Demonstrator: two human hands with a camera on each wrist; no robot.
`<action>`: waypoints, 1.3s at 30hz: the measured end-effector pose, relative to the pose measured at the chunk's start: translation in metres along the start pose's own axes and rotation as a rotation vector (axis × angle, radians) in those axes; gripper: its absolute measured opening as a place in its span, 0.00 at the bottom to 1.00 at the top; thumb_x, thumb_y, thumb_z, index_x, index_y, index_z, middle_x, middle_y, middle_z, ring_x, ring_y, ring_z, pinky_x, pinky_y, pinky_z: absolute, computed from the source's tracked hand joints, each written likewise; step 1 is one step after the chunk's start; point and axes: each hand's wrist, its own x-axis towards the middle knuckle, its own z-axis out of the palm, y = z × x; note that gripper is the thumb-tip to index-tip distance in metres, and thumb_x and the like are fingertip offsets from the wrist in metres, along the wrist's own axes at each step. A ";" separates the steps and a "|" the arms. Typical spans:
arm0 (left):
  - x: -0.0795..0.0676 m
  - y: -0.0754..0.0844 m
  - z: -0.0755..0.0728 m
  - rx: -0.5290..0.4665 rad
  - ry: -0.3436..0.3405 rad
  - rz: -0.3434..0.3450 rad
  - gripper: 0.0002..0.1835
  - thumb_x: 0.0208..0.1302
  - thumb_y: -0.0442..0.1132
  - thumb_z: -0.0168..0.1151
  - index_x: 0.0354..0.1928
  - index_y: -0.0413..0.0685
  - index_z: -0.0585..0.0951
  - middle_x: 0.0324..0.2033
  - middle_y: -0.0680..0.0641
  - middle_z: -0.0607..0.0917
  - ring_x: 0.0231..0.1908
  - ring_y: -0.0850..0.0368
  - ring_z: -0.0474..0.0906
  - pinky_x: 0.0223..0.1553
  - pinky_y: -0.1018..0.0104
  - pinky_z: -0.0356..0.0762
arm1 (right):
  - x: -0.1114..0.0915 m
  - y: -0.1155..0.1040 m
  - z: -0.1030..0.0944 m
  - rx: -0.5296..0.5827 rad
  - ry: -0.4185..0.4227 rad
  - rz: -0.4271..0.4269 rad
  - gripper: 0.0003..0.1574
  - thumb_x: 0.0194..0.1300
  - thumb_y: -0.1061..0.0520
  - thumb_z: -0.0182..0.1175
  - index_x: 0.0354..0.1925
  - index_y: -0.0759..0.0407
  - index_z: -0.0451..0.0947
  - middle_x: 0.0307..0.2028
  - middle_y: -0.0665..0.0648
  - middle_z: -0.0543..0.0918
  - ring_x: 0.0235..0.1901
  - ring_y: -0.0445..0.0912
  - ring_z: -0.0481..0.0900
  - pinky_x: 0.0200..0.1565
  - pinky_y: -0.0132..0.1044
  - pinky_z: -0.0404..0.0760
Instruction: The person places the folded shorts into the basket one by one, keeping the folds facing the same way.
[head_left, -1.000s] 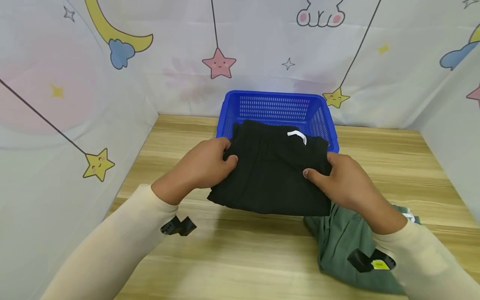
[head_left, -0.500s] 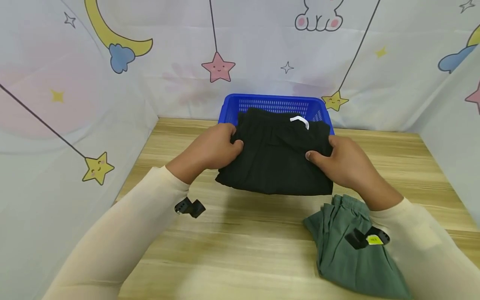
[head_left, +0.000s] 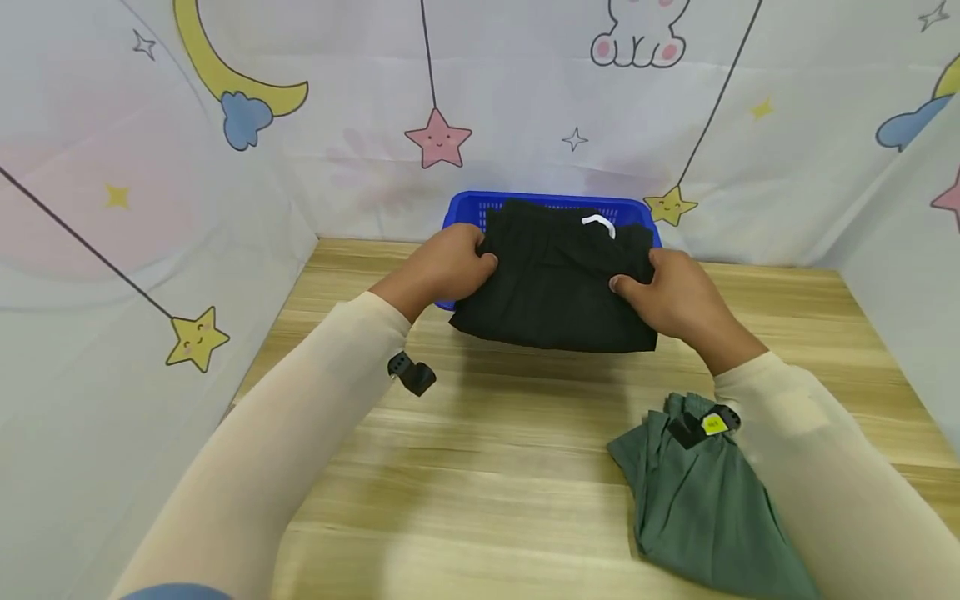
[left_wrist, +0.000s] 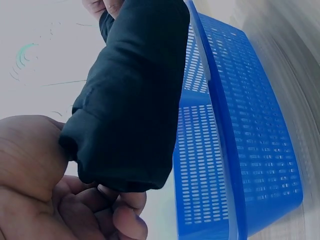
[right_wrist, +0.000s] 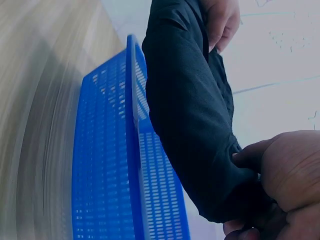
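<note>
A folded pair of black drawstring shorts or pants hangs between both hands, its white cord showing near the top edge. My left hand grips the left side with the thumb on top; my right hand grips the right side the same way. Behind and below the black garment is a blue perforated plastic basket, mostly hidden by it in the head view. From the left wrist view, the folded bundle is held above the rim of the basket. The right wrist view also has the bundle over the rim.
A green garment lies folded on the wooden table at the right, partly under my right forearm. A white cloth backdrop printed with stars and a moon stands right behind the basket and along both sides.
Both hands have carried the black garment forward and up in the view, from in front of the basket to over it. The green garment has stayed on the table.
</note>
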 end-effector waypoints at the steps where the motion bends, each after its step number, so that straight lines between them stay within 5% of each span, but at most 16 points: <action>1: 0.002 0.000 0.000 -0.001 -0.001 -0.003 0.15 0.78 0.44 0.50 0.31 0.43 0.70 0.29 0.45 0.72 0.30 0.49 0.74 0.34 0.58 0.71 | 0.002 0.001 0.000 0.000 -0.003 0.005 0.33 0.75 0.42 0.56 0.52 0.73 0.71 0.44 0.70 0.77 0.43 0.61 0.75 0.43 0.55 0.73; 10: 0.019 0.000 0.000 -0.025 0.007 -0.004 0.15 0.78 0.44 0.50 0.34 0.42 0.72 0.31 0.44 0.74 0.34 0.49 0.75 0.38 0.59 0.73 | 0.018 0.006 -0.002 0.014 -0.031 0.051 0.48 0.76 0.41 0.54 0.72 0.79 0.57 0.65 0.79 0.68 0.62 0.69 0.69 0.58 0.63 0.70; 39: 0.060 -0.009 0.005 -0.041 0.021 -0.066 0.14 0.80 0.44 0.49 0.42 0.39 0.75 0.39 0.42 0.77 0.41 0.48 0.76 0.47 0.57 0.74 | 0.056 0.010 0.004 0.010 0.034 0.080 0.46 0.78 0.46 0.53 0.74 0.78 0.54 0.71 0.78 0.62 0.70 0.70 0.60 0.67 0.62 0.63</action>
